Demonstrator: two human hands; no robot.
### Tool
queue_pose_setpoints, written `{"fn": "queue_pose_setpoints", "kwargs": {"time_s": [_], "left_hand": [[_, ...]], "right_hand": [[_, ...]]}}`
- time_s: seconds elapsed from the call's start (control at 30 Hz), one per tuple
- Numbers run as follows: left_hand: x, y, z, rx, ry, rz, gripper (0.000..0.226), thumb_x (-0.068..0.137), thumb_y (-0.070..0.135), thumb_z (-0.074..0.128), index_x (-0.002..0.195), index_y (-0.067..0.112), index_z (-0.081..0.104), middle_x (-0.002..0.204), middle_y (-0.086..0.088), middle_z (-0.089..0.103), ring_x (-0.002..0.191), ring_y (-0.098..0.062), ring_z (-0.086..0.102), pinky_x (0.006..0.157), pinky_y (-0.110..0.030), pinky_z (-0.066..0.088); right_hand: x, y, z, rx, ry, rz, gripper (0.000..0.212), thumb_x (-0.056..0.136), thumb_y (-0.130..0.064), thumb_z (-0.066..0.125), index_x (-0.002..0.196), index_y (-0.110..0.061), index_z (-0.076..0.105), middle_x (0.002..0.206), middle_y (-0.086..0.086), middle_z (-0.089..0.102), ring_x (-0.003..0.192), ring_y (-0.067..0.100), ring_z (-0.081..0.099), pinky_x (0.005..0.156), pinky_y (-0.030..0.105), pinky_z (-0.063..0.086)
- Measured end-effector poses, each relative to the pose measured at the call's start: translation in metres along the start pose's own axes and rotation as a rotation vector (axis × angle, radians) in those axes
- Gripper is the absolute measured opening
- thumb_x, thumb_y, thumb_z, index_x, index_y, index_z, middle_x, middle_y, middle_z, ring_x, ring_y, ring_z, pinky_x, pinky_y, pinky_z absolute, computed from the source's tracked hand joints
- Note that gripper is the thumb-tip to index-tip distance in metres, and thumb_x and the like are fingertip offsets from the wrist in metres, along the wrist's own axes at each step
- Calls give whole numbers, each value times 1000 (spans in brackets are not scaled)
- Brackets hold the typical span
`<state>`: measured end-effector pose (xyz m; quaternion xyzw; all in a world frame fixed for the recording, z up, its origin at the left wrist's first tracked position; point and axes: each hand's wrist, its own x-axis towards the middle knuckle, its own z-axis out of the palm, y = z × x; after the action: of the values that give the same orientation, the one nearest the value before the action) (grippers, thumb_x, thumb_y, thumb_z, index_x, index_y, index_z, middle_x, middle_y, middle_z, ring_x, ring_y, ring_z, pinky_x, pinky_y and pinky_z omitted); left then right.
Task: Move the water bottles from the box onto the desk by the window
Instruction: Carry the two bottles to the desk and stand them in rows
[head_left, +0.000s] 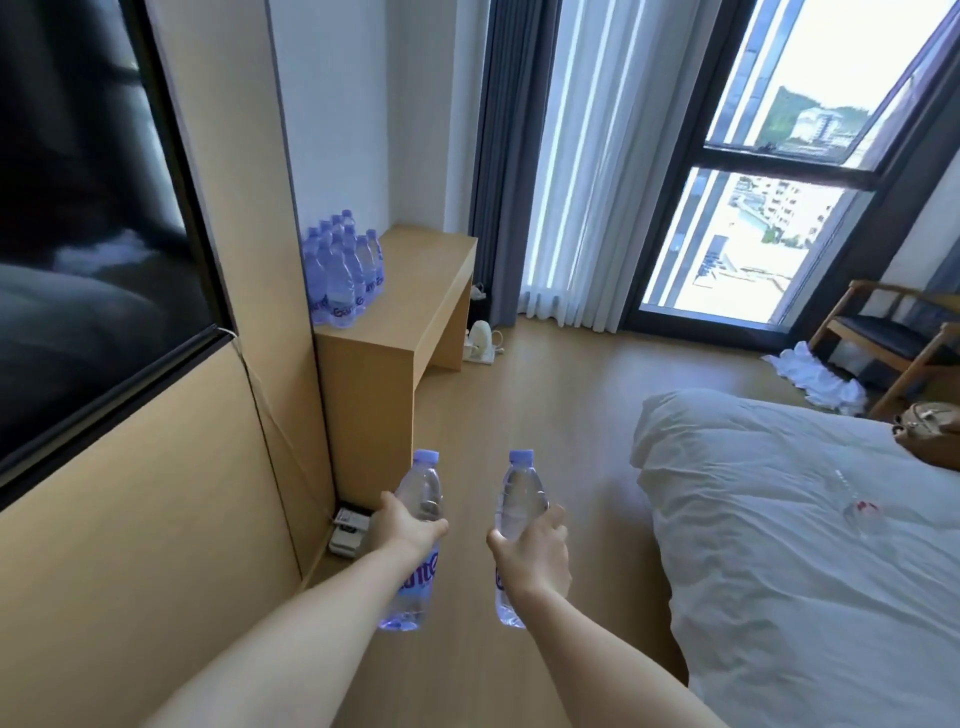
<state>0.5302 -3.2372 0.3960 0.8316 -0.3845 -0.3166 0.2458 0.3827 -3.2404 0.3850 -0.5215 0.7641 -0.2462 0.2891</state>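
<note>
The floor (545, 374) runs ahead of you toward the window (769, 171), with curtains (566, 156) drawn to its left. The bed (789, 545) lies at your right, a brown bag (930, 428) resting on its far edge. A dark TV (88, 208) is mounted on the wood-panelled wall at your left. The desk (410, 322) stands against that wall, near the window. A chair (893, 338) stands in the right corner, with white cloth (815, 374) on the floor just beside it.

A cluster of bottles (343, 275) stands upright on the desk's near left corner, packed together.

Your left hand (408, 525) grips the left bottle (418, 540) round its middle, cap up and tilted slightly. Your right hand (535, 551) grips the right bottle (517, 514) the same way. Both bottles are held above the floor, well short of the desk.
</note>
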Motion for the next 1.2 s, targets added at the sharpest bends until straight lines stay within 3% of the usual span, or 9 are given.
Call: {"fn": "queue_pose_setpoints", "kwargs": {"time_s": [0.17, 0.3, 0.47, 0.6, 0.77, 0.83, 0.97, 1.1, 1.2], "left_hand": [[101, 102, -8, 36, -6, 102, 62, 77, 41, 73, 119, 8, 39, 121, -11, 57, 106, -30, 59, 72, -29, 39], [173, 144, 15, 149, -49, 142, 67, 76, 54, 68, 122, 15, 38, 119, -5, 60, 106, -27, 60, 83, -33, 48], [269, 182, 56, 175, -100, 61, 78, 75, 58, 65, 133, 16, 32, 124, -5, 59, 111, -28, 59, 89, -33, 46], [360, 233, 81, 47, -172, -37, 86, 74, 52, 71, 137, 10, 32, 129, -10, 54, 114, -28, 57, 89, -34, 47], [453, 308, 93, -169, -247, -81, 75, 75, 41, 76, 131, 9, 37, 123, -10, 57, 110, -25, 58, 87, -33, 45], [481, 328, 90, -181, -298, -93, 75, 69, 47, 77, 125, 13, 42, 119, -5, 59, 105, -22, 59, 86, -31, 44], [564, 353, 96, -199, -300, -100, 101, 43, 66, 76, 127, 17, 49, 114, 1, 65, 100, -16, 64, 94, -36, 49], [632, 398, 82, -240, -267, -123, 93, 72, 44, 78, 139, 13, 23, 131, -9, 52, 115, -26, 55, 92, -35, 46], [697, 420, 72, -311, -235, -113, 76, 78, 38, 75, 135, 14, 30, 123, -5, 52, 108, -22, 53, 87, -32, 44]], "right_hand": [[114, -66, -1, 36, 40, 6, 63, 81, -41, 62, 127, -10, 34, 125, 9, 49, 116, 30, 53, 86, 38, 46], [197, -88, 14, 6, 40, 21, 68, 79, -45, 62, 129, -10, 33, 127, 9, 49, 116, 30, 53, 85, 38, 48], [310, -101, 44, -21, -9, 47, 69, 78, -50, 61, 128, -10, 33, 125, 7, 50, 113, 28, 54, 84, 39, 50], [414, -121, 58, -22, -75, 34, 76, 78, -56, 60, 131, -10, 31, 127, 7, 49, 114, 28, 54, 82, 37, 48], [538, -168, 58, -37, -144, -57, 68, 83, -47, 63, 131, -11, 30, 126, 6, 49, 111, 27, 55, 72, 33, 42], [575, -192, 60, -15, -179, -62, 67, 83, -46, 65, 129, -10, 31, 124, 7, 50, 109, 28, 56, 73, 34, 44], [649, -236, 74, 46, -242, -162, 77, 80, -42, 67, 140, -22, 25, 130, 0, 47, 110, 24, 57, 76, 34, 45], [733, -284, 102, 130, -357, -224, 76, 78, -40, 71, 137, -24, 26, 125, -4, 52, 100, 18, 55, 72, 29, 43], [791, -327, 124, 274, -522, -198, 66, 81, -38, 74, 128, -24, 30, 113, -3, 59, 95, 14, 63, 67, 24, 50]]}}
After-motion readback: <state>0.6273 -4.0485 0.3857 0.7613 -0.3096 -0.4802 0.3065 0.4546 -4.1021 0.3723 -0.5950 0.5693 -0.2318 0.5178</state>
